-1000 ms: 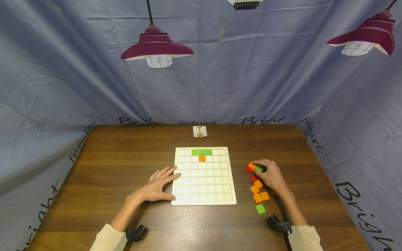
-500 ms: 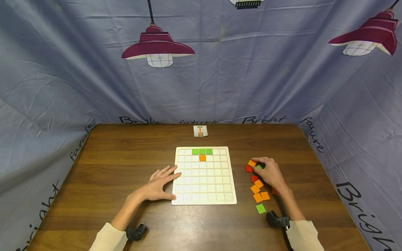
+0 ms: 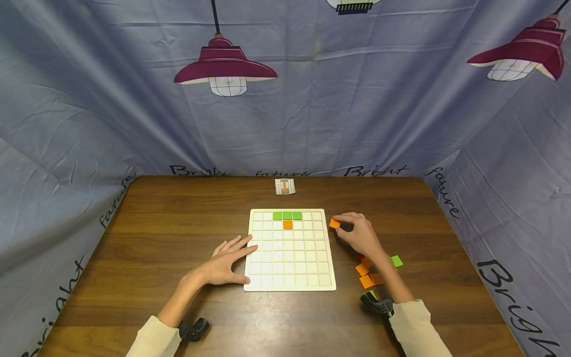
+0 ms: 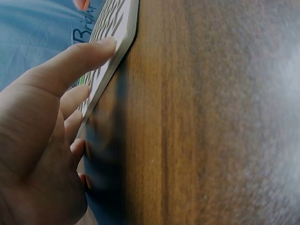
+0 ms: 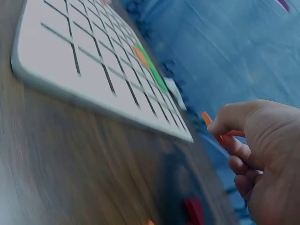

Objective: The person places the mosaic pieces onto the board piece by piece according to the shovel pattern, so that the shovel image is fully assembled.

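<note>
A white square grid board [image 3: 290, 255] lies on the wooden table, with three green tiles [image 3: 287, 215] side by side in its far row and one orange tile [image 3: 287, 225] below the middle one. My left hand [image 3: 225, 265] rests on the board's left edge, fingers spread and thumb near the close corner. Just off the board's right edge, my right hand [image 3: 360, 235] pinches another orange tile [image 5: 206, 118] between thumb and fingers, raised above the table in the right wrist view.
Loose orange tiles [image 3: 367, 282] lie right of the board, partly hidden under my right forearm. A green tile [image 3: 396, 261] lies beyond that forearm. Behind the board is a small printed card [image 3: 285, 186] with a coloured grid picture. A blue-grey curtain [image 3: 290, 124] surrounds the table.
My right hand has picked up an orange tile from the loose tiles and moved left with it, close to the board's edge. The left hand stays put on the board.
</note>
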{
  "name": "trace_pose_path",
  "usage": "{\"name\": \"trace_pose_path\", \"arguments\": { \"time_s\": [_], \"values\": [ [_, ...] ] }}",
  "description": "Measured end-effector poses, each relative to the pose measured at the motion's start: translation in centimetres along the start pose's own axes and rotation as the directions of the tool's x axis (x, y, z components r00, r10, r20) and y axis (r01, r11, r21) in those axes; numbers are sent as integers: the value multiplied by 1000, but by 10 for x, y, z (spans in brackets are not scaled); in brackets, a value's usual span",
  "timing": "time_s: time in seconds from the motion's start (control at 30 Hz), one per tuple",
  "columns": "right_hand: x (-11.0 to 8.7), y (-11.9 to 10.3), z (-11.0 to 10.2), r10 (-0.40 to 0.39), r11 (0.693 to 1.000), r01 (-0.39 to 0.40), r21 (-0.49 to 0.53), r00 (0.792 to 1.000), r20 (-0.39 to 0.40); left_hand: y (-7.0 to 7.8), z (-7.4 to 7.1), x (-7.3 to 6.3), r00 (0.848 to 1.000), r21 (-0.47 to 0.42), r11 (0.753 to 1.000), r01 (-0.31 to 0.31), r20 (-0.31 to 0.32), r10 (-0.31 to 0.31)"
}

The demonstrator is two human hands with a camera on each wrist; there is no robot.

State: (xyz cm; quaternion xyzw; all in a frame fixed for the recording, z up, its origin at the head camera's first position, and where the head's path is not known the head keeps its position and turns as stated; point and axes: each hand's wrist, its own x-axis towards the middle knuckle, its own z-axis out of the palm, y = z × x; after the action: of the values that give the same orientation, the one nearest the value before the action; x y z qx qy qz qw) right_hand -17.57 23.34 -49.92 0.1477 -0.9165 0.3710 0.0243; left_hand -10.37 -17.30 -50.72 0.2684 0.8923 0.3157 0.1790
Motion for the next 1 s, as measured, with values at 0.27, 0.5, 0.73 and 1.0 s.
{"name": "trace_pose_path", "arguments": {
  "time_s": [0.27,0.5,0.73,1.0],
  "values": [
    [12,-31,35,-89,994,82,71,991,100,0,0,0,1000,2,1000,-1,-1,1],
    [24,-49,63,-120,990,108,90,984,134,-1,0,0,1000,7,1000,0,-4,0],
    [28,-56,81,-131,990,122,67,978,163,-1,0,0,1000,4,1000,-6,-6,7],
    [27,-59,84,-143,989,135,57,973,183,-1,0,0,1000,3,1000,-9,-5,9]
  ]
}}
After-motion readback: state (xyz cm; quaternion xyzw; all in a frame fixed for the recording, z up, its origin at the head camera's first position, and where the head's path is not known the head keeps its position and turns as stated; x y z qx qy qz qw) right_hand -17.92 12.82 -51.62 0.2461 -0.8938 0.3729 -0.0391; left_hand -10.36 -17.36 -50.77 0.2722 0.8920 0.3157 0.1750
